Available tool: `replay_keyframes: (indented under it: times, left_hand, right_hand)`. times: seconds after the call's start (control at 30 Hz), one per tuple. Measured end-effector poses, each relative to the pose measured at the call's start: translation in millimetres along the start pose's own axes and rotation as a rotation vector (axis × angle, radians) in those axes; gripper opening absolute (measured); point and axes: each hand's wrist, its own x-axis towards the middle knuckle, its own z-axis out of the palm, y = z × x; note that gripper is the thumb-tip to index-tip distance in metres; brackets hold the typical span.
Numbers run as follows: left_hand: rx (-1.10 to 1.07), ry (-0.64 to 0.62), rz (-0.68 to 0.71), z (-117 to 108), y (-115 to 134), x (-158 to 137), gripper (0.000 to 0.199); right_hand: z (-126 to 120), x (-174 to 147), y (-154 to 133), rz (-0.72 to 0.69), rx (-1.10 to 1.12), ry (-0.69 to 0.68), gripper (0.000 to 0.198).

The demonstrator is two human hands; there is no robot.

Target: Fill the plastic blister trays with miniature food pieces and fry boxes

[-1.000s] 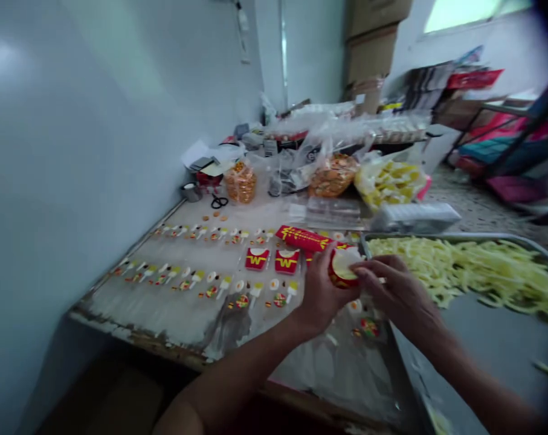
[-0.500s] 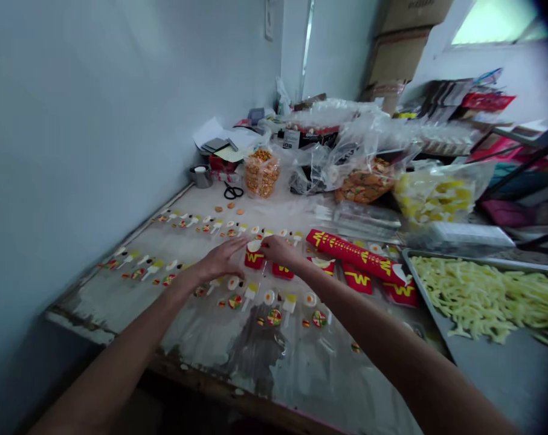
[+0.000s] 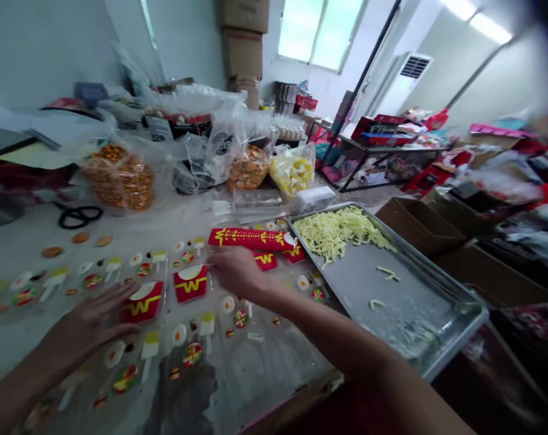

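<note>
My left hand [image 3: 95, 317] lies low over the table with its fingers spread, the fingertips beside a red french-fry carton [image 3: 142, 302] with a yellow W. A second fry carton [image 3: 191, 285] lies between my hands. My right hand [image 3: 237, 275] is bent with its fingers curled together, just in front of the long stack of nested red cartons [image 3: 253, 238]. What its fingers hold, if anything, is hidden. Another fry carton [image 3: 265, 261] shows behind that hand. Around them, clear plastic packs hold small toy foods, such as a fried egg [image 3: 179, 334] and a round pizza-like piece [image 3: 192, 354].
A metal tray [image 3: 419, 302] with pale fry-shaped pieces [image 3: 328, 232] stands at the right. Farther back are bags of orange pieces [image 3: 119, 178], brown pieces [image 3: 249, 169] and yellow pieces [image 3: 293, 172]. Black scissors [image 3: 78, 216] lie at the left. Open cardboard boxes [image 3: 419, 226] stand beyond the tray.
The view has swung right, showing more of the tray and room. My right hand has left the leftmost carton and moved right towards the carton stack. My left hand stays near that leftmost carton.
</note>
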Motion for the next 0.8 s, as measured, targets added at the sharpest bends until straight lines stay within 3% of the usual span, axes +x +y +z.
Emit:
replay_keyframes:
  times: [0.1,0.17,0.27,0.37,0.43,0.53,0.67,0.8]
  left_hand:
    - [0.055,0.064,0.011,-1.4,48.8,29.6,0.051]
    - [0.061,0.102,0.118,17.0,103.4,69.6,0.043]
    - [0.046,-0.012,0.471,73.2,199.0,143.8,0.042]
    - [0.088,-0.109,0.55,134.4,269.4,202.1,0.077]
    - [0.038,-0.22,0.562,161.7,287.9,223.6,0.073]
    - [-0.079,-0.31,0.583,178.1,285.9,237.3,0.065]
    - [-0.111,-0.194,0.561,180.4,296.6,228.3,0.082]
    - [-0.16,-0.127,0.664,194.2,348.6,198.0,0.079]
  right_hand:
    - [-49.8,-45.0,78.0,0.408,-0.133,0.23,0.031]
    - [-68.2,-57.4,119.2,0.59,-0.179,0.23,0.035]
    - [-70.2,-52.1,149.3,0.718,-0.135,0.081,0.04]
    - [-62.7,-41.7,152.3,0.751,-0.032,0.027,0.034]
    - [-64.5,-43.0,149.9,0.757,0.001,0.04,0.031]
    - [-79.9,-61.5,144.8,0.668,-0.124,0.149,0.027]
    - [-97.0,-103.4,132.5,0.514,-0.363,0.322,0.021]
    - [-91.5,-145.1,141.2,0.36,-0.206,0.276,0.016]
